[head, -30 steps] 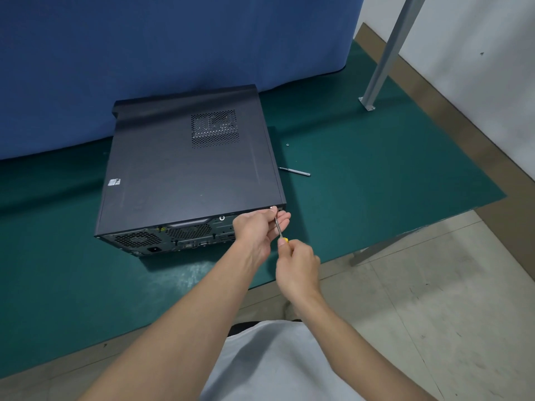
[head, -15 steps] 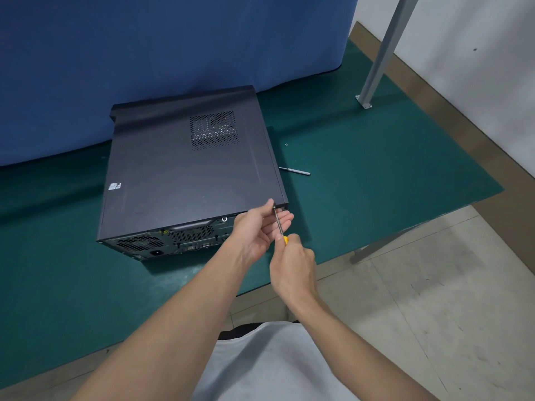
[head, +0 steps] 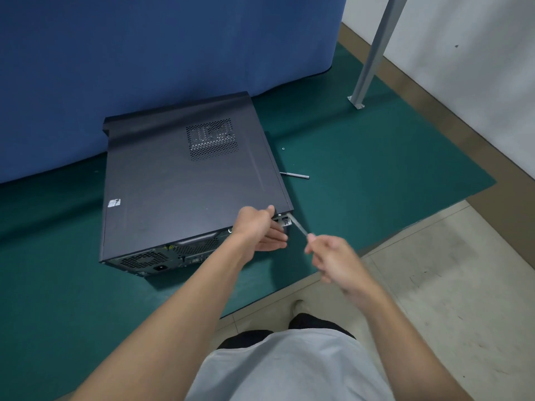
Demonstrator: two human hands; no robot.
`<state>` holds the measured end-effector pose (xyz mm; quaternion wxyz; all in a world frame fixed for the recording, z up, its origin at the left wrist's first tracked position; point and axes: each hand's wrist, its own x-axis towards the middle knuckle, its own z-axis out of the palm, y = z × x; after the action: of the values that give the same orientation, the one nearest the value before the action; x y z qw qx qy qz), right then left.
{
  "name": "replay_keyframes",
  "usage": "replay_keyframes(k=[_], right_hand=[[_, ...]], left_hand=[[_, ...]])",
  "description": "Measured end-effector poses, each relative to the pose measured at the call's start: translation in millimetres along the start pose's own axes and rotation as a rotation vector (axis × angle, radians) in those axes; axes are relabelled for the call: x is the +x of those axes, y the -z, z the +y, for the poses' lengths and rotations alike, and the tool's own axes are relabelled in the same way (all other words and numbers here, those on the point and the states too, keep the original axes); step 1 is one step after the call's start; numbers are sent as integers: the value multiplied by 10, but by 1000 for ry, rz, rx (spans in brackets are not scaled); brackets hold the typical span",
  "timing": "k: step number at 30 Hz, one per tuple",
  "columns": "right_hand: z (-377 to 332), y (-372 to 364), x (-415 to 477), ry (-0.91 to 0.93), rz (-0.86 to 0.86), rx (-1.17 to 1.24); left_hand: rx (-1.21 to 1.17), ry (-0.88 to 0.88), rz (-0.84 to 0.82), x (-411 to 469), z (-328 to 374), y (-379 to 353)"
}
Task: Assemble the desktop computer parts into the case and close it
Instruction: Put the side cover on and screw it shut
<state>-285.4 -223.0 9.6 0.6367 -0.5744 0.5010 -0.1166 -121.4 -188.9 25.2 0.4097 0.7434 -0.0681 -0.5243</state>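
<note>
**Desktop case on green mat, both hands at its rear corner**

Item: black computer case (head: 179,186), lying on its side, centre-left of the frame, on a green mat (head: 376,175). The side panel faces up and carries a perforated vent (head: 212,138) toward its upper right and a small sticker (head: 113,203) at its left edge. The rear face points to the lower edge of the frame and shows a fan grille (head: 143,260).

Left hand (head: 257,230): at the case's lower right corner, thumb on the panel's edge, fingers straight and held together against the rear face.

Right hand (head: 333,259): blurred, just right of the left hand, fingers pinching a screwdriver (head: 299,228). Its shaft slants up-left, tip at the case's rear corner.

Also on the mat: a slim metal tool (head: 295,175) just right of the case and a small screw (head: 283,148) above it.

Surroundings: blue curtain (head: 144,53) along the top, grey metal post (head: 373,50) upper right.
</note>
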Motion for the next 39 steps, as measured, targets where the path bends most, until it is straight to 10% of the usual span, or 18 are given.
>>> replay_keyframes(k=[9,20,39], right_hand=[[-566,244,1026,-33,-27,-148],[-694,93,3048,43,167,-830],[-851,-82,3701,85,109,-837]], left_hand=[[883,-680,553,528,338,249],[1046,-558,741,1335,754,643],[990,-519,794,1342,762,617]])
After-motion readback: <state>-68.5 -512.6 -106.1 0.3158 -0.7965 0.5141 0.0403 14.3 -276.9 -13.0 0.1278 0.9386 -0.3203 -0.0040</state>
